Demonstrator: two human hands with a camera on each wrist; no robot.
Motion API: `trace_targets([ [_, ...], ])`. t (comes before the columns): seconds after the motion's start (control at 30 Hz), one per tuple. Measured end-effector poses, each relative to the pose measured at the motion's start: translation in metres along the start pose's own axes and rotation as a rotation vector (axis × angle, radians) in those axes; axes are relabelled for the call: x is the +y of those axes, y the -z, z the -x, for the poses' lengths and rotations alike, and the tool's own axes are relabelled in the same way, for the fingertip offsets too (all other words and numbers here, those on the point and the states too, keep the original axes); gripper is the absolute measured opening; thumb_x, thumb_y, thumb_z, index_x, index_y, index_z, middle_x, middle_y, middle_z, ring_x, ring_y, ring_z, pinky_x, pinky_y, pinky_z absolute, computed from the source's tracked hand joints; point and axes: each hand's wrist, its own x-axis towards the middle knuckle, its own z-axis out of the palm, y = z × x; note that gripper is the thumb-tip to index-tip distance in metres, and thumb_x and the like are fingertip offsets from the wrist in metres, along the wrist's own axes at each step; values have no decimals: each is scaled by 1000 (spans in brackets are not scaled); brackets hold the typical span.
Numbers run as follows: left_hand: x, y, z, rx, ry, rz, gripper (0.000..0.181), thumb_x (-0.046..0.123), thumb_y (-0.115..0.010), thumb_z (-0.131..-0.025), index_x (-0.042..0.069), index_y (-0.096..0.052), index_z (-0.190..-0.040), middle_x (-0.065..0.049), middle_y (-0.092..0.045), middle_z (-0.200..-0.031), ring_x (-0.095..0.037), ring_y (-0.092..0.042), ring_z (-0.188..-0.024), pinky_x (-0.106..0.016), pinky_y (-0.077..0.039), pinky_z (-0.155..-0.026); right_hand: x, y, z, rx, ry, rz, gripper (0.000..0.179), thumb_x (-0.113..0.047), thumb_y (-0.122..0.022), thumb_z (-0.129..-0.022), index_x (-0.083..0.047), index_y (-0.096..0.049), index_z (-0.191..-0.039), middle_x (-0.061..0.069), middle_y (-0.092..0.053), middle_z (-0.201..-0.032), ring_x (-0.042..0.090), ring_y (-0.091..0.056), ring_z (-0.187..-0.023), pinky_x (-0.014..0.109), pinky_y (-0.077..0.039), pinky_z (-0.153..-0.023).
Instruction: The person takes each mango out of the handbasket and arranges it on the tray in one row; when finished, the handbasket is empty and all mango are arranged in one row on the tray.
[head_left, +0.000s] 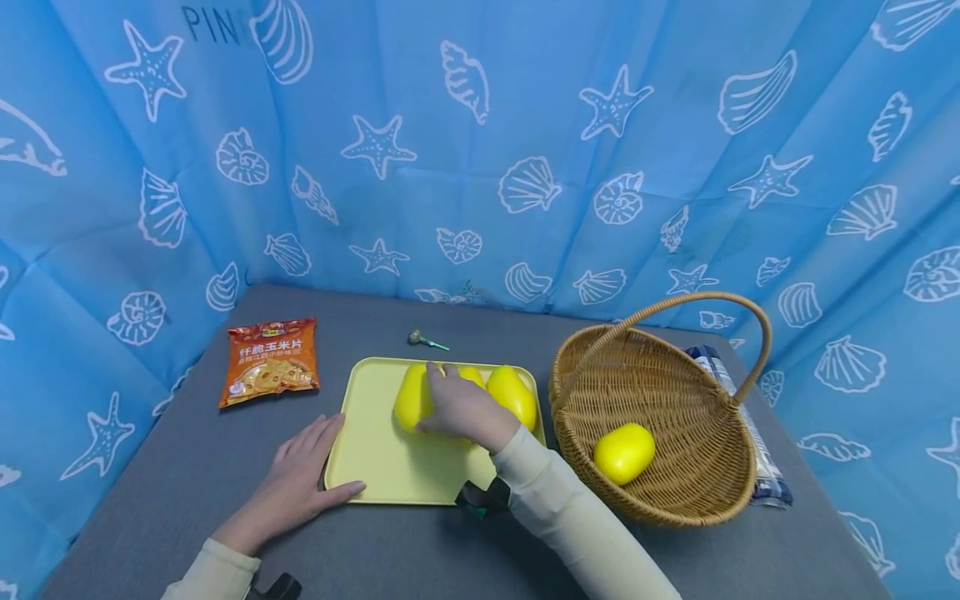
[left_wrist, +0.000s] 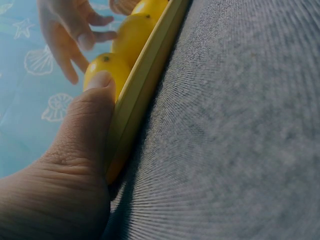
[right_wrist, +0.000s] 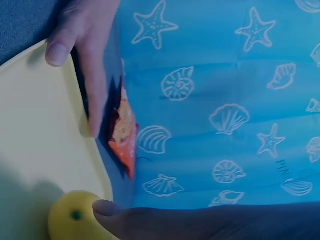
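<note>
My left hand [head_left: 303, 475] rests at the left front corner of a pale yellow tray [head_left: 367, 467]. Its thumb lies on the front rim, and the straight fingers touch the left side. Three yellow mango-like fruits stand in a row on the tray's right part. My right hand [head_left: 465, 406] is over the row, its fingers spread between the left fruit [head_left: 411, 398] and the partly hidden middle fruit [head_left: 471, 374]. The right fruit [head_left: 513, 395] is beside the wrist. In the right wrist view the thumb touches a fruit [right_wrist: 67, 220]. None of them looks gripped.
A wicker basket [head_left: 690, 417] with a tall handle is right of the tray, one yellow fruit [head_left: 624, 453] inside. Behind it lies a blue-and-silver packet [head_left: 765, 467]. An orange snack bag [head_left: 270, 361] is at the left, a small dried pod on a green stem [head_left: 427, 339] behind the tray.
</note>
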Motion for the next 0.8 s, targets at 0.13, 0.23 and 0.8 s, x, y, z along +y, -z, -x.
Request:
trace_targets([
  [0.13,-1,-1,0,5,-2,5,106,77,-54,-77,9,-22,-152,-18,-29,-154,-39,-24,-140,-64,-22,-104,4,9,18,42,25,-15,91,-36,-75,-82,-5,-25,-151,21,-34,-150,28,-61,-105,37,-53,-82],
  [0.23,-1,-2,0,4,-1,5,106,77,-55,-77,9,-22,-152,-18,-29,-154,-39,-25,-140,-63,-22,-104,9,17,37,70,37,-29,89,-37,-74,-83,-5,-26,-151,23,-34,-149,31,-61,-108,40,-53,-82],
  [0.8,-1,-2,0,2,-3,-4,106,77,-54,-76,8,-23,-151,-19,-30,-153,-40,-25,-139,-65,-23,-103,53,65,157,225,6,9,77,-31,-74,-84,-8,-36,-148,18,-41,-145,36,-58,-113,52,-51,-89],
])
